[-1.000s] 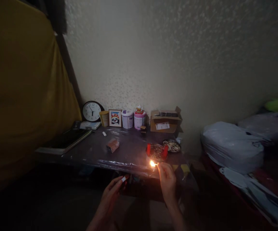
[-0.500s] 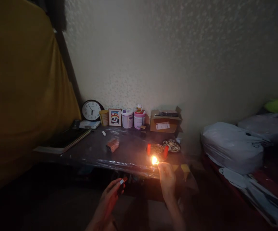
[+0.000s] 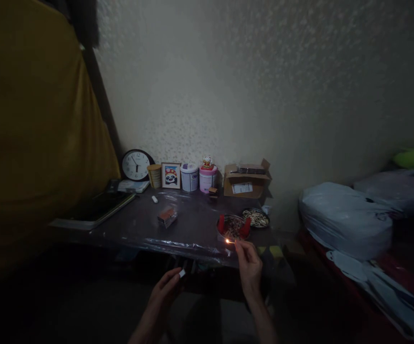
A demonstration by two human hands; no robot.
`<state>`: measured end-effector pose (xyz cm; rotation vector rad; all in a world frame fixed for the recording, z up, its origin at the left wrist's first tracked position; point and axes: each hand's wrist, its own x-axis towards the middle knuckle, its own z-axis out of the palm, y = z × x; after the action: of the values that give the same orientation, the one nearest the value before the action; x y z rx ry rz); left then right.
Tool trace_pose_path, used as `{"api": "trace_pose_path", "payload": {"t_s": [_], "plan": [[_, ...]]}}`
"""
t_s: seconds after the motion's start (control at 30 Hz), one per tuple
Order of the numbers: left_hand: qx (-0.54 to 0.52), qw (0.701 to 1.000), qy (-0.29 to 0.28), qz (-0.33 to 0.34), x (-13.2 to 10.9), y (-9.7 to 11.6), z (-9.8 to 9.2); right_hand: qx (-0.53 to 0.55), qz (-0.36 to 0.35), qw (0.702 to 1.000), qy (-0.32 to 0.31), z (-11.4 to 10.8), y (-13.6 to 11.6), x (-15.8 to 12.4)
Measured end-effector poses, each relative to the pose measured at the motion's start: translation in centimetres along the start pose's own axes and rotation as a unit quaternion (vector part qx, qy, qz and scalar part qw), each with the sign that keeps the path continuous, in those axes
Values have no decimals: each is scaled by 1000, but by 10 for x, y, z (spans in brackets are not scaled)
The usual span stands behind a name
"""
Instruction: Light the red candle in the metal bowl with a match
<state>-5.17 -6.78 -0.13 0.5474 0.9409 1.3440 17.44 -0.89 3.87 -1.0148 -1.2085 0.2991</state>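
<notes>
My right hand (image 3: pixel 250 265) pinches a burning match (image 3: pixel 231 241), its small flame pointing left at the front rim of a round dish (image 3: pixel 233 230). Dark bits fill that dish, and two red candles (image 3: pixel 222 224) stand at its sides. Lower and to the left, my left hand (image 3: pixel 164 289) is closed around a small matchbox (image 3: pixel 182 273). Only the box's whitish end shows clearly; the fingers and the dark hide the rest. Behind the round dish, to the right, lies a second dish (image 3: pixel 256 218) full of pale matchsticks.
A plastic-wrapped brown pack (image 3: pixel 167 216) and a small white object (image 3: pixel 154 199) lie on the plastic-covered table (image 3: pixel 192 215). Along the wall stand a clock (image 3: pixel 136 165), a yellow cup (image 3: pixel 154 176), a panda picture (image 3: pixel 171 176), two tubs (image 3: pixel 207 179) and a cardboard box (image 3: pixel 245 184). White bags (image 3: pixel 346 220) lie right.
The match flame has shrunk from a bright flare to a small glow, and the scene has darkened. My left hand has turned slightly with the matchbox; my right hand has barely moved.
</notes>
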Motion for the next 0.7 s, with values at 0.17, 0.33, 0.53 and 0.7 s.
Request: {"api": "trace_pose_path", "payload": {"t_s": [0.17,0.33,0.53,0.7], "plan": [[7,1000,-2,3,0,0,0,-5,-24,1000,1,2,1,2],[4,1000,8,2,2,-1,-2,-26,-48,998,-18,3,-5,3],[13,1000,6,4,-2,3,3,-59,-99,992,-44,4,-12,6],[16,1000,10,5,-2,4,4,-68,-112,990,-60,5,-14,8]]}}
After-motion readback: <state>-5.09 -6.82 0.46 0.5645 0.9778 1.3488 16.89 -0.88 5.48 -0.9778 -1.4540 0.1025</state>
